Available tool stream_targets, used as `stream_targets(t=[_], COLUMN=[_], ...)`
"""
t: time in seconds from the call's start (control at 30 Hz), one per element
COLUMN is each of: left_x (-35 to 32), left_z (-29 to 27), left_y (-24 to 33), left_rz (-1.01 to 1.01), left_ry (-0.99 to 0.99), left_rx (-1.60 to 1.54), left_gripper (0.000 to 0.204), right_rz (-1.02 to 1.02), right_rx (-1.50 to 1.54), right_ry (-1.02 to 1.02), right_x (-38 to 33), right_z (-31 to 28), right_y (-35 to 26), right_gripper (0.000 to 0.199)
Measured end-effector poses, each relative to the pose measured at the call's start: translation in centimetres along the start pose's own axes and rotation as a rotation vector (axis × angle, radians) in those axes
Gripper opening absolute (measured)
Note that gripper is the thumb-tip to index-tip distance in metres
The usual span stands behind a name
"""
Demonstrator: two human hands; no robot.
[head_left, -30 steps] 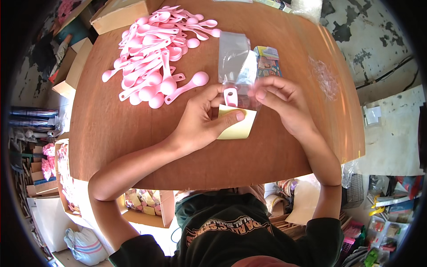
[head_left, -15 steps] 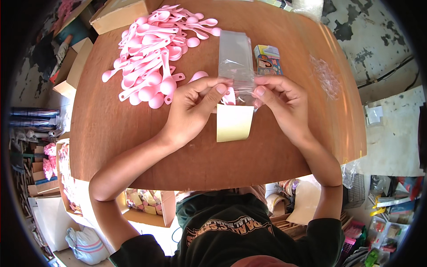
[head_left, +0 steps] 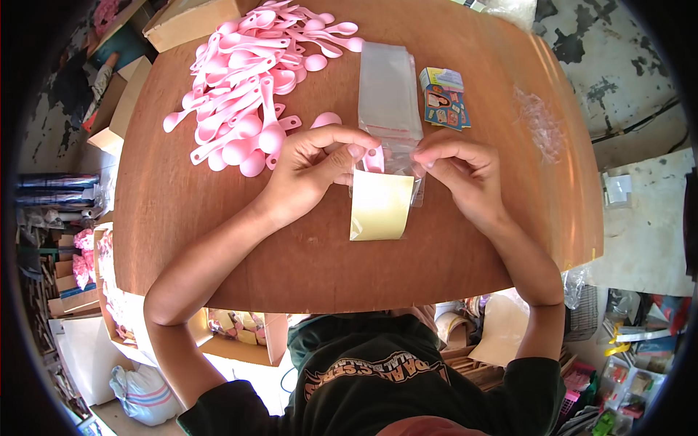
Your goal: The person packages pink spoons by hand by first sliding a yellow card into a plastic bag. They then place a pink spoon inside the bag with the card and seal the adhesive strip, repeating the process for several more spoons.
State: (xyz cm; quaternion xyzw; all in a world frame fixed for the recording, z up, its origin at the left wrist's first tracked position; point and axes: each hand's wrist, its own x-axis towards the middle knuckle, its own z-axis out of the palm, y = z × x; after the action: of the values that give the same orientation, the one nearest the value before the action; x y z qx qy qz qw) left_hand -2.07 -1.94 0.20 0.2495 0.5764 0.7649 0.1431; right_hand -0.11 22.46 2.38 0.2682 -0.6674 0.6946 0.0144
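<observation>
Item: packing station, head view.

Landmark: small clear bag (head_left: pixel 385 163) with a pale yellow card (head_left: pixel 380 206) at its lower end, lying near the middle of the round brown worktop (head_left: pixel 218 240).

Left hand (head_left: pixel 313 167): just left of the bag; grip pressed together, thumb and forefinger pinching the bag's upper left edge beside a pink spoon (head_left: pixel 374 158) whose handle shows at the mouth.

Right hand (head_left: pixel 465 171): just right of the bag; grip pinching the opposite upper edge. Between them the two hands hold the mouth at its two sides.

Stack of empty clear bags (head_left: pixel 389 91): directly beyond the bag, touching or nearly so.

Small colourful printed cards (head_left: pixel 443 98): beyond and right of the bag, just beside the stack.

Heap of pink spoons (head_left: pixel 254 80): beyond and left of the bag; nearest spoons lie just by the left hand.

Cardboard boxes (head_left: pixel 116 109): well left of the bag, off the worktop.

Step in hand, as judged: one spoon being seated in the carded bag, mouth not yet closed. The next move would call for a steady pinch on both edges while the spoon slides fully down.
</observation>
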Motion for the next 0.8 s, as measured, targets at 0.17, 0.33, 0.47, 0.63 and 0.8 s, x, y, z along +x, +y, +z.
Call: stream_targets(t=[0.17, 0.33, 0.47, 0.63, 0.8], left_x=[0.02, -0.16, -0.14, -0.24, -0.40], left_z=[0.26, -0.01, -0.13, -0.38, -0.73], left_y=[0.27, -0.01, -0.17, -0.23, -0.20], left_rz=[-0.015, 0.005, 0.019, 0.006, -0.006], left_ry=[-0.008, -0.026, -0.042, -0.046, -0.055], left_rx=[-0.024, -0.027, -0.034, -0.023, -0.053], left_gripper=[0.021, 0.021, 0.021, 0.022, 0.020], right_rz=[-0.001, 0.003, -0.004, -0.006, -0.022], right_rx=[-0.018, -0.059, -0.072, -0.066, -0.077], right_ry=[-0.003, -0.005, -0.003, -0.016, -0.024], right_x=[-0.11, -0.17, -0.30, -0.38, -0.49], right_z=[-0.24, -0.26, -0.12, -0.02, 0.01], right_y=[0.19, 0.31, 0.32, 0.31, 0.23], right_gripper=[0.016, 0.016, 0.017, 0.019, 0.019])
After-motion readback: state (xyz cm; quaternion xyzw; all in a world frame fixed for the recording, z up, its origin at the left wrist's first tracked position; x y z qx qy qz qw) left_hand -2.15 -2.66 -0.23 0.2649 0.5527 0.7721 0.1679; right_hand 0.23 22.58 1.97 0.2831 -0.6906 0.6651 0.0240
